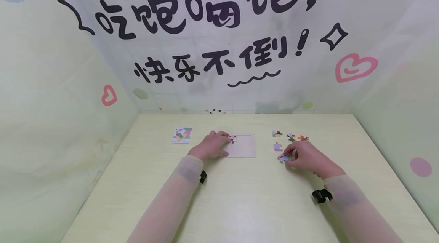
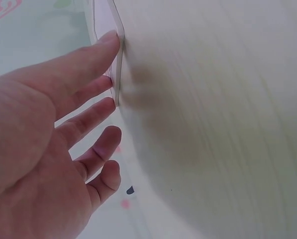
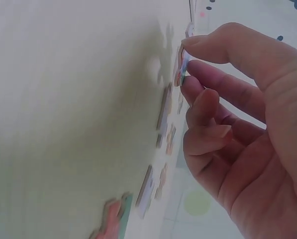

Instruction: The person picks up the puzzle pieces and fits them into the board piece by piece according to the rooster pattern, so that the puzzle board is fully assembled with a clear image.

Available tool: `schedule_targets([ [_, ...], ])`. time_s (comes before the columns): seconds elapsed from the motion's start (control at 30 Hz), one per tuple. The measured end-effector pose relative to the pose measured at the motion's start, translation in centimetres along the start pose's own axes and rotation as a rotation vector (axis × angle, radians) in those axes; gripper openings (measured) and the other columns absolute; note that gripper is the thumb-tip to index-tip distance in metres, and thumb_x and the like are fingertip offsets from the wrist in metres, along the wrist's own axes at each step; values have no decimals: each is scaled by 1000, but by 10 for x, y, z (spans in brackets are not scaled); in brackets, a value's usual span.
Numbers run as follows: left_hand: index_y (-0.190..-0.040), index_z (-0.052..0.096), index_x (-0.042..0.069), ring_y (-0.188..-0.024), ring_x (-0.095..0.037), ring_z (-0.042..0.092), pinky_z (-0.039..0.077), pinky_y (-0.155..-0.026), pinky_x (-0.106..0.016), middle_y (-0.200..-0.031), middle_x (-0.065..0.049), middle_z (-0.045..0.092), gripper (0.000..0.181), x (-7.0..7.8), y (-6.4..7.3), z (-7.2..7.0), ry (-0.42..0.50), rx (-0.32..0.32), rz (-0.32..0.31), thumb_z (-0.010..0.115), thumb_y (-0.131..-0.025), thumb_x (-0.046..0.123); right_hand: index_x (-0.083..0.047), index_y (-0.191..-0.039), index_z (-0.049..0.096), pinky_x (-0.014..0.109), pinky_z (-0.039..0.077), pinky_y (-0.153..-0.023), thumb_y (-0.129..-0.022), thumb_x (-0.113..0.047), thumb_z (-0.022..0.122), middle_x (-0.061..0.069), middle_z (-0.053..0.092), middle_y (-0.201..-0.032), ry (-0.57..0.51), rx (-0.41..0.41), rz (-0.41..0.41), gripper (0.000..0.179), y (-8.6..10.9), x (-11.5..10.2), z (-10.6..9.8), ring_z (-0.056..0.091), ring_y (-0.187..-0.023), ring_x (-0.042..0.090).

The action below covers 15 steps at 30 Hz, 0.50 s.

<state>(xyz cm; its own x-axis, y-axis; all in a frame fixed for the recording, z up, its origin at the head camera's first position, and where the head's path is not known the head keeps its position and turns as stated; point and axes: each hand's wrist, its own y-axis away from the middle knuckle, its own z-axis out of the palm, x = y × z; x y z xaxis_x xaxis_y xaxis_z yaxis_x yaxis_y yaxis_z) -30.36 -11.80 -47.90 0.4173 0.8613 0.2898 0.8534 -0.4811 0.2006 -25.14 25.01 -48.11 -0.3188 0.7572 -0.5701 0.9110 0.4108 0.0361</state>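
Observation:
A shallow pale puzzle tray (image 1: 245,151) lies mid-table, with a puzzle piece (image 1: 234,139) in its upper left corner. At its left side is my left hand (image 1: 212,147); the thumb (image 2: 106,45) and nearest fingertips touch the tray rim (image 2: 119,64), while the other fingers stay extended and apart from it. Off to the right, my right hand (image 1: 306,157) pinches a colourful puzzle piece (image 1: 284,158) between thumb and fingers. That held puzzle piece (image 3: 182,64) is tilted on edge just above the table in the right wrist view.
Loose puzzle pieces lie around the right hand: one at the back (image 1: 277,133), a pinkish one (image 1: 277,146), and others beyond the knuckles (image 1: 302,138). A square picture card (image 1: 181,135) lies to the left. Printed cloth walls (image 1: 219,98) border the table (image 1: 240,205).

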Motion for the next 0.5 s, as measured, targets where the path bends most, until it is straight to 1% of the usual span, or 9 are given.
schedule_targets([
  [0.07,-144,60,22,-143,-31,40,39,-117,-49,-163,1,43,56,0,0,0,3,-3,-1,78,-92,34,-9,-98,77,25,49,-61,-83,-8,81,-3,69,-83,-17,-2,-8,15,-5,-3,2,54,-68,13],
  [0.23,-145,60,23,-143,-30,39,39,-116,-49,-163,2,42,57,-1,-1,1,-6,-4,-4,78,-92,35,-9,-96,77,24,46,-57,-83,-8,81,1,72,-89,-25,7,-36,14,-18,-13,6,53,-65,12],
  [0.37,-145,60,23,-143,-31,39,39,-116,-49,-163,1,42,57,-1,0,0,-11,0,-4,78,-93,35,-11,-96,79,24,45,-58,-84,-11,81,-1,72,-87,-20,14,-61,12,-30,-22,9,52,-63,12],
  [0.5,-145,60,22,-143,-32,39,39,-117,-50,-163,1,42,56,0,1,-2,4,-4,-3,78,-93,34,-12,-97,79,24,46,-58,-86,-11,80,-2,71,-86,-27,11,-75,12,-42,-31,12,53,-62,12],
])
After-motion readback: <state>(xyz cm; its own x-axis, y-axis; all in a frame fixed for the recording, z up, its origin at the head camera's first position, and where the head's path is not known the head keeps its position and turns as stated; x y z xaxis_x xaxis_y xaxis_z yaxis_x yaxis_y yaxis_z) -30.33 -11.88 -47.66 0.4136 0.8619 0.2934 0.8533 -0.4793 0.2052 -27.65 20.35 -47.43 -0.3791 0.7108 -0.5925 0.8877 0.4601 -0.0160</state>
